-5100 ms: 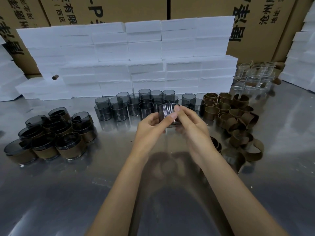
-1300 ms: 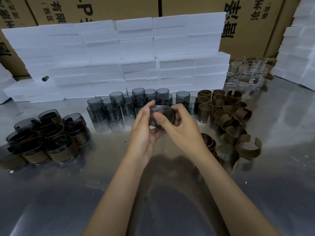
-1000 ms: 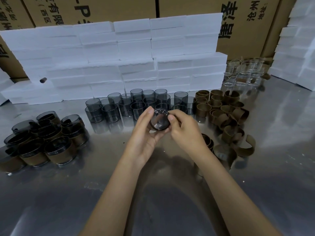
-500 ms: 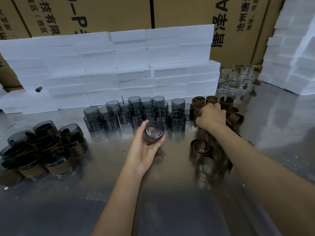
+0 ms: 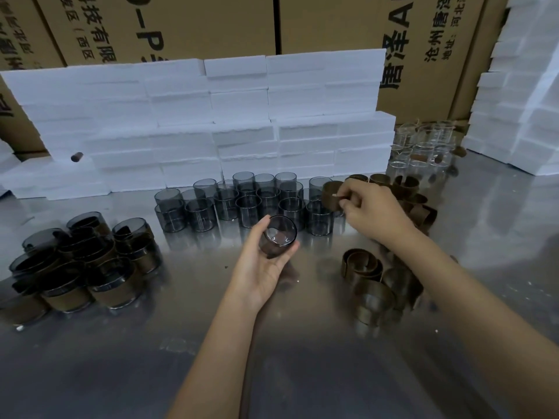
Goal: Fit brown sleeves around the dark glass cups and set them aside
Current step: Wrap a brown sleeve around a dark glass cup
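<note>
My left hand [image 5: 260, 267] holds a bare dark glass cup [image 5: 279, 235] tilted on its side above the steel table, fingers curled round it. My right hand [image 5: 372, 210] pinches a brown sleeve [image 5: 331, 196], lifted beside the sleeve pile [image 5: 414, 204]. Several bare dark cups [image 5: 242, 201] stand in a cluster behind my left hand. Sleeved cups [image 5: 84, 267] are piled at the left. More curled sleeves [image 5: 375, 282] lie under my right forearm.
White foam blocks [image 5: 211, 122] form a wall behind the cups, with more foam [image 5: 520, 95] at the right. Clear glasses [image 5: 423, 146] stand at the back right. Cardboard boxes [image 5: 332, 22] fill the background. The steel table [image 5: 151, 358] spreads toward me.
Both hands held the cup a second ago. My right hand let go, reached into the sleeve pile, and now has a sleeve lifted. The left hand keeps the cup.
</note>
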Demonstrator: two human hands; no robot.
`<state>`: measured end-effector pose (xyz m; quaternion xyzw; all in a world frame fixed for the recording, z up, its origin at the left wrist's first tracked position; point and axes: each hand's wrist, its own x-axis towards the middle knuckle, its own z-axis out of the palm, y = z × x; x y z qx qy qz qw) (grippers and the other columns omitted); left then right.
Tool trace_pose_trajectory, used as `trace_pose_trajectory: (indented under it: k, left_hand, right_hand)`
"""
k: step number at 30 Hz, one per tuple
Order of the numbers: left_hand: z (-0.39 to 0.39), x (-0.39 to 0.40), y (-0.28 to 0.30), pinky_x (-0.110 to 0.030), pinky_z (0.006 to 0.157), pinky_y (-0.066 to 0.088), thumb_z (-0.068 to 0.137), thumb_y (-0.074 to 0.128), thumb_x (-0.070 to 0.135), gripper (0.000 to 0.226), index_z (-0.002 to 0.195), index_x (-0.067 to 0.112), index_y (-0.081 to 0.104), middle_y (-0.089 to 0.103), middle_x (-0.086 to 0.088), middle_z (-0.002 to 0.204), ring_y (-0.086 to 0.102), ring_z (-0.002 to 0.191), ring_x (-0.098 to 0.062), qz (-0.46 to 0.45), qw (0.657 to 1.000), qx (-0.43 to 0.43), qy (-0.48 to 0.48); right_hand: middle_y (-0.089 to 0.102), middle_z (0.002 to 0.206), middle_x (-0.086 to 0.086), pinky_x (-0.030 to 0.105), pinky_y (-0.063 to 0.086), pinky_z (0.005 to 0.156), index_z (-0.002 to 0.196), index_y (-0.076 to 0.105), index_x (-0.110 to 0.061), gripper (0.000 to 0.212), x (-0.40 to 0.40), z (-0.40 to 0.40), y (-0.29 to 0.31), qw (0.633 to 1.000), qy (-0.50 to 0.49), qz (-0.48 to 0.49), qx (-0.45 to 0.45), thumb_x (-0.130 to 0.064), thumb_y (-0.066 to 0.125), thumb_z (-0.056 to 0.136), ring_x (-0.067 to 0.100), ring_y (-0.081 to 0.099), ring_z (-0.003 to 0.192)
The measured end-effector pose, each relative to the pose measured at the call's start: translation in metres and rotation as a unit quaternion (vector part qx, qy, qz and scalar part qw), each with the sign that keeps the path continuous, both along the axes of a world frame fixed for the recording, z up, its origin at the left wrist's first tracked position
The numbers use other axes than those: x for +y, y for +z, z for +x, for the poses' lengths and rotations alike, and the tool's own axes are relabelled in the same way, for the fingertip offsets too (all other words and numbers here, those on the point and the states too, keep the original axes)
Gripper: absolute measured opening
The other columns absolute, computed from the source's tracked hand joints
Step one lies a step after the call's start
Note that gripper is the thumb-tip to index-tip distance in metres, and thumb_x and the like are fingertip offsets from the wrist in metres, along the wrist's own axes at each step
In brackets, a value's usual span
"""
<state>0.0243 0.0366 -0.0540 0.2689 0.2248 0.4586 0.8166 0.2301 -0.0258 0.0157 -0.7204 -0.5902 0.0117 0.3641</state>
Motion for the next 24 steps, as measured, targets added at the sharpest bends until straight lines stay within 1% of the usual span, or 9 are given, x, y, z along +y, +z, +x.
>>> trace_pose_trajectory:
  k: [3,6,9,12,14,17,20,23,24]
  left_hand:
    - [-0.002,-0.001,0.0,-0.042,0.081,0.063,0.082,0.076,0.028,0.029,0.106,0.013,0.07,0.077,-0.014,0.105,0.076,0.097,-0.028,0.017,1.0,0.001,-0.002]
    - [-0.005,-0.003,0.0,-0.04,0.086,0.062,0.093,0.066,0.036,0.029,0.11,0.013,0.071,0.074,-0.015,0.115,0.074,0.102,-0.025,0.056,0.998,0.016,-0.028]
    - [-0.007,-0.006,0.002,-0.035,0.08,0.062,0.101,0.056,0.04,0.035,0.11,0.012,0.076,0.075,-0.014,0.112,0.074,0.101,-0.022,0.081,0.995,0.037,-0.047]
    - [-0.007,-0.008,0.006,-0.033,0.081,0.06,0.102,0.055,0.044,0.04,0.108,0.013,0.079,0.075,-0.013,0.107,0.073,0.1,-0.02,0.107,0.99,0.073,-0.06]
    - [-0.006,-0.009,0.007,-0.034,0.084,0.06,0.098,0.063,0.045,0.045,0.12,0.007,0.072,0.069,-0.015,0.114,0.069,0.106,-0.021,0.119,0.987,0.096,-0.053]
    - [-0.006,-0.007,0.006,-0.037,0.088,0.06,0.092,0.072,0.041,0.06,0.136,0.003,0.057,0.058,-0.021,0.122,0.062,0.112,-0.024,0.13,0.985,0.111,-0.036]
    - [-0.006,-0.005,0.006,-0.034,0.078,0.059,0.082,0.08,0.03,0.06,0.135,0.009,0.059,0.064,-0.019,0.127,0.07,0.106,-0.021,0.126,0.987,0.099,-0.03]
    - [-0.007,-0.004,0.006,-0.032,0.073,0.061,0.078,0.079,0.02,0.061,0.135,0.011,0.058,0.069,-0.014,0.121,0.075,0.095,-0.018,0.113,0.99,0.073,-0.04]
    - [-0.007,-0.005,0.007,-0.033,0.073,0.061,0.079,0.078,0.02,0.06,0.135,0.012,0.058,0.073,-0.011,0.114,0.076,0.093,-0.018,0.117,0.989,0.071,-0.049]
  right_hand:
    - [0.06,0.062,-0.001,0.029,0.034,0.055,0.081,0.059,-0.02,0.017,-0.012,-0.034,0.002,0.998,0.043,0.036,-0.016,-0.018,0.047,0.092,0.017,0.055,0.057]
    - [0.06,0.065,0.002,0.034,0.037,0.058,0.082,0.056,-0.018,0.019,-0.016,-0.062,0.001,0.996,0.05,0.042,-0.059,-0.03,0.045,0.09,0.026,0.054,0.063]
    - [0.057,0.077,0.001,0.035,0.036,0.061,0.091,0.047,-0.017,0.006,-0.014,-0.078,-0.003,0.988,0.076,0.013,-0.138,-0.019,0.052,0.09,0.029,0.055,0.075]
    - [0.044,0.089,-0.003,0.033,0.031,0.069,0.104,0.047,-0.017,0.017,-0.012,-0.086,-0.011,0.975,0.103,0.008,-0.197,-0.008,0.051,0.091,0.026,0.051,0.093]
    - [0.04,0.093,-0.003,0.029,0.029,0.072,0.115,0.052,-0.015,0.027,-0.011,-0.09,-0.016,0.966,0.095,0.019,-0.238,-0.004,0.054,0.09,0.022,0.046,0.098]
    - [0.053,0.1,0.001,0.026,0.027,0.075,0.116,0.055,-0.015,0.03,-0.011,-0.091,-0.021,0.96,0.101,0.031,-0.26,-0.002,0.059,0.089,0.017,0.038,0.093]
    - [0.052,0.089,-0.002,0.028,0.029,0.069,0.101,0.049,-0.018,0.025,-0.014,-0.09,-0.028,0.982,0.106,0.075,-0.138,0.004,0.055,0.09,0.014,0.036,0.084]
    - [0.058,0.094,-0.003,0.033,0.046,0.072,0.107,0.048,-0.018,0.018,-0.012,-0.088,-0.037,0.987,0.069,0.139,0.042,-0.005,0.055,0.097,0.016,0.054,0.087]
    - [0.059,0.095,-0.003,0.034,0.049,0.075,0.107,0.05,-0.018,0.016,-0.011,-0.087,-0.039,0.984,0.053,0.154,0.069,-0.008,0.057,0.098,0.016,0.057,0.088]
